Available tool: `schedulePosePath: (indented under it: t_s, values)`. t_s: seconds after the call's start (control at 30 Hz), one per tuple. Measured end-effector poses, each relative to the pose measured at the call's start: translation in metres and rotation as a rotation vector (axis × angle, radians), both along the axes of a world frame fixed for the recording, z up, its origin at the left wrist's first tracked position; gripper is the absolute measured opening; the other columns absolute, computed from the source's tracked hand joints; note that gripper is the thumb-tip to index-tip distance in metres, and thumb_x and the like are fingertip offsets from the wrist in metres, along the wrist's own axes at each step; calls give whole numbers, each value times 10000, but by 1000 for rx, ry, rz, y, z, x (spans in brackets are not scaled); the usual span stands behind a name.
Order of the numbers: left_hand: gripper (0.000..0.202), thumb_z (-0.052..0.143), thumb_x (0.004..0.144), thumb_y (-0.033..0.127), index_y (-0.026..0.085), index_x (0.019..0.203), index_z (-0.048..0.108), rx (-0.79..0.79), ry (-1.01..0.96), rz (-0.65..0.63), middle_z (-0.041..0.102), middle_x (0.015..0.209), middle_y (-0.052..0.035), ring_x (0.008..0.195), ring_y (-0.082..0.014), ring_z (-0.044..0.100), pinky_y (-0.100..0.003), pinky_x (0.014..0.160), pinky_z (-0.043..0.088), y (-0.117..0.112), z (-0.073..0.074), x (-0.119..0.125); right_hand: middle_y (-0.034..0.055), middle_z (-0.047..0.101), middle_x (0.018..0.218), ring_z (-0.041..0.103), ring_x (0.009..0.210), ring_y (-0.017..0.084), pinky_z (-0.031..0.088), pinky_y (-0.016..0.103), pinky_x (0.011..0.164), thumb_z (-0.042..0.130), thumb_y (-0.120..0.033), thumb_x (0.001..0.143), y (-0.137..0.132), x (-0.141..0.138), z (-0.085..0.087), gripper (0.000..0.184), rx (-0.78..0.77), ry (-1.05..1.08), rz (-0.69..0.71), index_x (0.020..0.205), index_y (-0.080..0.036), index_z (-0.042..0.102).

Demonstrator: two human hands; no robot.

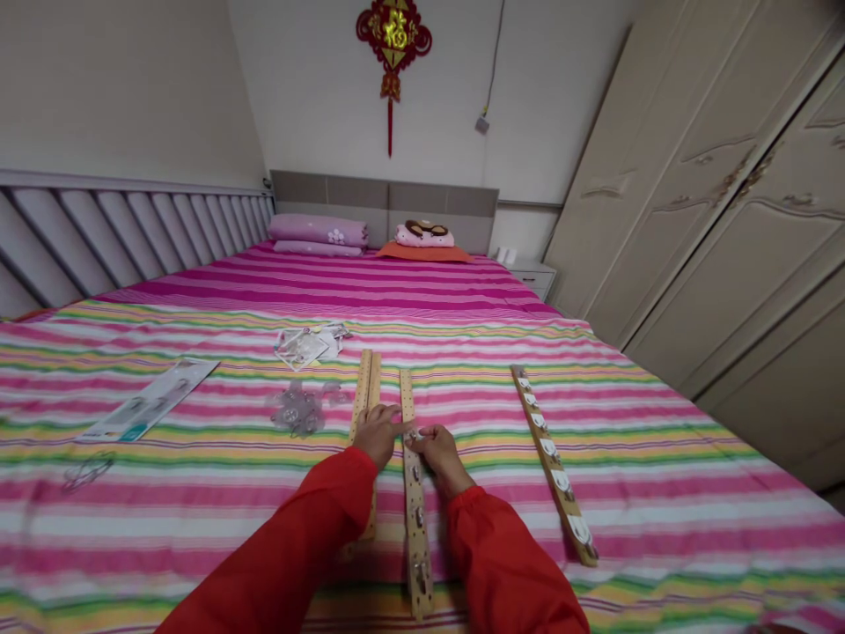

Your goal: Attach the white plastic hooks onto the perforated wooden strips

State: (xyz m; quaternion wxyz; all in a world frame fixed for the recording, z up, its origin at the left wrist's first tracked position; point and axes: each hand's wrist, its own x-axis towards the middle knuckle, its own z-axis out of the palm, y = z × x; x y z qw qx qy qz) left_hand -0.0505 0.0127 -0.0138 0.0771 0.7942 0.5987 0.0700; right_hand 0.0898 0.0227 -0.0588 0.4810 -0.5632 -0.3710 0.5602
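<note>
A narrow wooden strip [409, 396] with rows of holes lies lengthwise before me on the striped sheet. Several small shiny metal pieces [418, 517], perhaps earrings or rings, sit along its near half. My left hand [378, 434] reaches in from the left, its fingers closed at the strip's edge and its thumb over the strip. Opposite it, my right hand [441, 453] pinches a small silver piece [413, 436] against the strip. Fingers partly hide this piece, so its exact kind is unclear. Just left, partly under my left hand and sleeve, lie more holed wooden strips [363, 387].
To the right rests a wooden strip [547, 445] bearing white tags with metal pieces. Clear plastic bits [300, 411], small packets [310, 343], a long clear package [155, 401] and a loose wire-like loop [89, 471] lie leftward. Pillows [320, 231] are at the headboard.
</note>
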Motion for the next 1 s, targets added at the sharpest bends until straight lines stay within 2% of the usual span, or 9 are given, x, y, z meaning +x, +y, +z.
schedulePosePath:
  t_s: [0.27, 0.53, 0.73, 0.9, 1.0]
  values:
    - [651, 425, 729, 6, 467, 1154, 600, 7, -114, 52, 549, 1312, 20, 1219, -233, 396, -460, 1006, 205, -4, -8, -4, -107, 459, 331, 353, 290, 68, 218, 174, 316, 691, -118, 469, -3, 11, 9, 285, -75, 97, 63, 649, -207, 488]
    - [560, 405, 772, 42, 387, 1157, 621, 9, -231, 100, 600, 1270, 24, 1250, -218, 415, -460, 1068, 175, -8, -6, -5, -81, 495, 359, 375, 324, 61, 223, 165, 328, 663, -156, 476, -8, 18, 12, 216, -40, 171, 129, 672, -163, 571]
    - [639, 344, 774, 14, 154, 1397, 375, -11, -328, 194, 591, 1274, -114, 1332, -213, 355, -477, 1131, 67, -33, -3, 12, -76, 500, 386, 335, 317, 50, 188, 184, 335, 676, -234, 511, -10, 17, 13, 212, 14, 172, 146, 691, -133, 627]
    - [630, 339, 799, 49, 158, 1419, 297, -46, -364, 227, 431, 1430, -121, 1355, -198, 325, -472, 1146, 34, -46, -2, 25, -80, 413, 340, 295, 331, 50, 153, 205, 360, 684, -318, 554, -19, 14, 22, 189, 70, 154, 160, 567, -135, 641]
    - [652, 336, 783, 29, 138, 1424, 277, -84, -352, 209, 407, 1444, -131, 1372, -196, 292, -482, 1146, 8, -49, -4, 25, -64, 430, 360, 297, 357, 54, 156, 216, 381, 698, -356, 561, -27, 14, 28, 227, 90, 152, 175, 525, -138, 641]
